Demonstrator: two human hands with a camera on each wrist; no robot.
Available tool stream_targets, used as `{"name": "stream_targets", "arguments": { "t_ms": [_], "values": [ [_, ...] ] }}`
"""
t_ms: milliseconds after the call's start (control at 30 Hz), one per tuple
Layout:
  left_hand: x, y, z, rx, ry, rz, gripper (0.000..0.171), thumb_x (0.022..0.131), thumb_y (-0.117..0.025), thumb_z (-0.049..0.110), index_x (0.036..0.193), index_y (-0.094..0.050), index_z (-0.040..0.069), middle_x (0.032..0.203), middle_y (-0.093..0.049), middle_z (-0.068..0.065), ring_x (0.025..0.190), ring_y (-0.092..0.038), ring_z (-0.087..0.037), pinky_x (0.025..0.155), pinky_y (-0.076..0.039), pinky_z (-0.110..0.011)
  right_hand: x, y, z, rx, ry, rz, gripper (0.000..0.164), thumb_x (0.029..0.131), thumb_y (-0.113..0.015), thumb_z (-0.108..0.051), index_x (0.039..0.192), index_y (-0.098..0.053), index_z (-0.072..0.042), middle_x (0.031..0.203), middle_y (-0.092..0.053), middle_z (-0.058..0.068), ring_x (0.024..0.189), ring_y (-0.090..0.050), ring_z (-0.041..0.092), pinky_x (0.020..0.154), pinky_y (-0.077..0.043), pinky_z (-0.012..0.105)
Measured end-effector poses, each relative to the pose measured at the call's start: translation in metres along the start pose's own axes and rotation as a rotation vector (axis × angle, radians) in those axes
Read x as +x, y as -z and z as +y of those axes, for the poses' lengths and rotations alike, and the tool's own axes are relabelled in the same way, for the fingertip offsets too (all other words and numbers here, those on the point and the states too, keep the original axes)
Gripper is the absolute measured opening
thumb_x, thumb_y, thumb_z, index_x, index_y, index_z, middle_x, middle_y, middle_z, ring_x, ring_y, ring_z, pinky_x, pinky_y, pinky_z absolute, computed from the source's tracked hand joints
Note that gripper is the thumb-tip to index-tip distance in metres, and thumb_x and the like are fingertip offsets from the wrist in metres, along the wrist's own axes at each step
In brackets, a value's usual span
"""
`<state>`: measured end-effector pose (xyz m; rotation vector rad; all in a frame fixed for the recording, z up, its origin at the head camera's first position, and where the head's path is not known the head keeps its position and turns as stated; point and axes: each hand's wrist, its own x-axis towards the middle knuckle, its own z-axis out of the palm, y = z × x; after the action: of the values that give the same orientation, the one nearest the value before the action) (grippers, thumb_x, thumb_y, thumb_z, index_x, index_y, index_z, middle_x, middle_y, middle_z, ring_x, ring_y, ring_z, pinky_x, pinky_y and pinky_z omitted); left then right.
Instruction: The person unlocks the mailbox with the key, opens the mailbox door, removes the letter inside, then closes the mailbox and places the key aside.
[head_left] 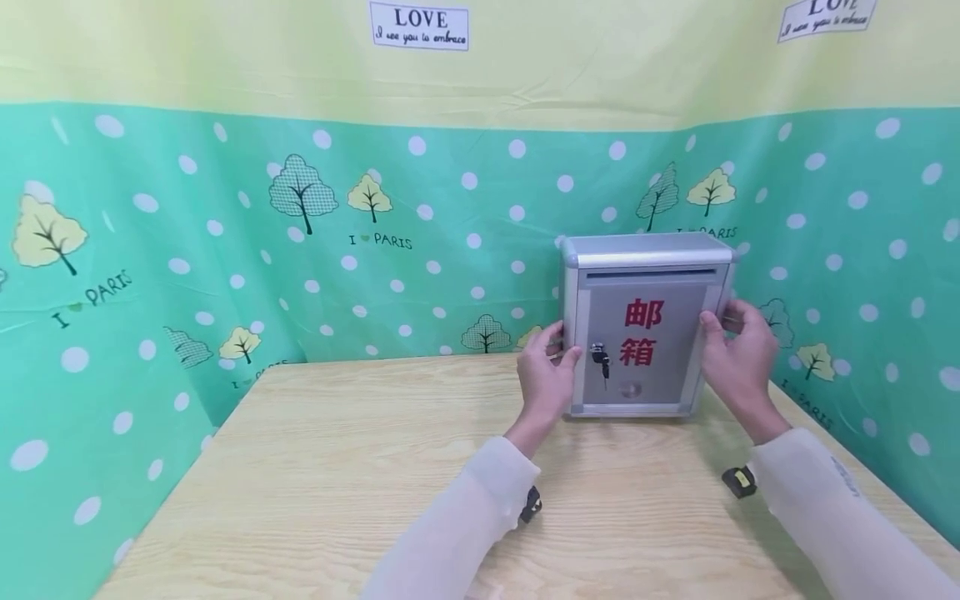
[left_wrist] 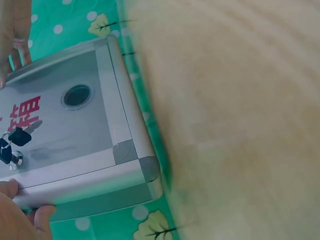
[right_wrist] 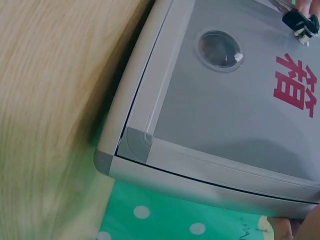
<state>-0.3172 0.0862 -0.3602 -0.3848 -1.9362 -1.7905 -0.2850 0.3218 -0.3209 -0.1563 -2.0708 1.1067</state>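
A grey metal mailbox (head_left: 667,333) with red characters and a slot along its top stands upright toward the back right of the table. Keys (head_left: 603,367) hang from the lock at its front left, and a round window (left_wrist: 77,96) sits low on the door. My left hand (head_left: 546,371) grips the box's left side, thumb at the front edge and fingers round toward the back. On the opposite side my right hand (head_left: 741,354) holds the right edge, its thumb on the front frame. Only parts of both hands show in the wrist views.
The wooden table (head_left: 337,467) stretches to the left and front of the box. Behind it and at both sides hangs a green and yellow curtain (head_left: 450,217) with dots and trees. Small black devices (head_left: 740,481) sit at both sleeve cuffs.
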Motion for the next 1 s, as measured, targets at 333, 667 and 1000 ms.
{"name": "stream_targets", "arguments": {
  "t_ms": [333, 667, 1000],
  "values": [
    [0.014, 0.025, 0.014, -0.003, -0.077, -0.014, 0.049, 0.089, -0.076, 0.002, 0.135, -0.062, 0.003, 0.124, -0.066, -0.012, 0.106, -0.071, -0.026, 0.085, -0.059, -0.019, -0.003, -0.013, -0.023, 0.03, 0.052, 0.078, 0.045, 0.106, -0.056, -0.028, 0.141, -0.052, -0.001, 0.137, -0.059, 0.017, 0.123, -0.059, 0.031, 0.095, -0.056, 0.049],
    [0.029, 0.068, 0.019, 0.019, -0.145, -0.027, 0.049, 0.089, -0.077, 0.004, 0.136, -0.062, 0.002, 0.122, -0.066, -0.014, 0.104, -0.071, -0.029, 0.084, -0.06, -0.022, -0.008, -0.038, -0.06, 0.106, 0.094, 0.091, 0.04, 0.106, -0.058, -0.02, 0.138, -0.052, 0.002, 0.133, -0.059, 0.02, 0.121, -0.06, 0.033, 0.098, -0.056, 0.048],
    [0.033, 0.107, 0.017, 0.027, -0.177, -0.036, 0.048, 0.089, -0.078, 0.005, 0.135, -0.063, 0.003, 0.121, -0.066, -0.014, 0.103, -0.071, -0.031, 0.084, -0.062, -0.026, -0.018, -0.063, -0.079, 0.134, 0.143, 0.093, 0.036, 0.105, -0.059, -0.017, 0.135, -0.054, 0.002, 0.131, -0.06, 0.02, 0.12, -0.061, 0.033, 0.097, -0.057, 0.048]
  ]
}}
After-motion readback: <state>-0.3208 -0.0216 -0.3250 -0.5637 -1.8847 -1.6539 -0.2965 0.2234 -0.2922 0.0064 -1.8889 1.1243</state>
